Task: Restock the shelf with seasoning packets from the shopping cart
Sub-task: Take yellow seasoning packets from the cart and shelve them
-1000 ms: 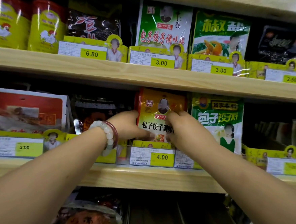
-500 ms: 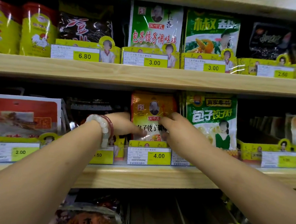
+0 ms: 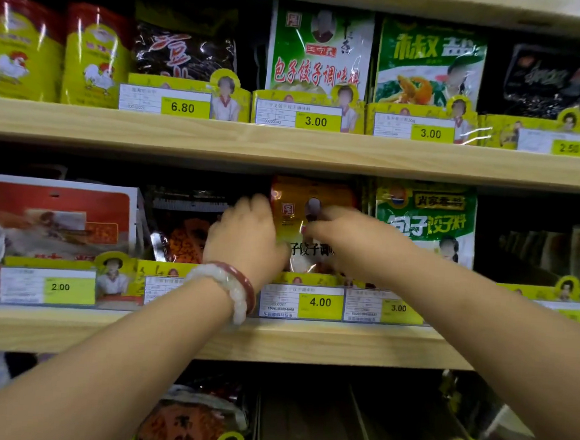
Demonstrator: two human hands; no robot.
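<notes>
From the head camera, an orange seasoning packet stands upright on the middle shelf, in the slot above the yellow 4.00 price tag. The left hand lies against the packet's left edge, fingers curled over that side and reaching behind it. The right hand comes in from the right, its fingertips pinching the packet's front near the middle; part of the printed lettering is hidden under both hands. So the packet sits between the two hands, each holding one side.

The packet is a flat, glossy plastic pouch, orange-gold above and paler below, with glare on its upper left corner. Just beside it on the right stands a green and white packet, also a shiny flat pouch. To the left is a dark packet with orange contents, and further left a wide red and white bag.

The left wrist carries a pale beaded bracelet touching a thin red bangle. The shelves are light wood with visible grain, fronted by yellow card dividers. On the upper shelf are yellow tins with a rooster and another green and white packet.
</notes>
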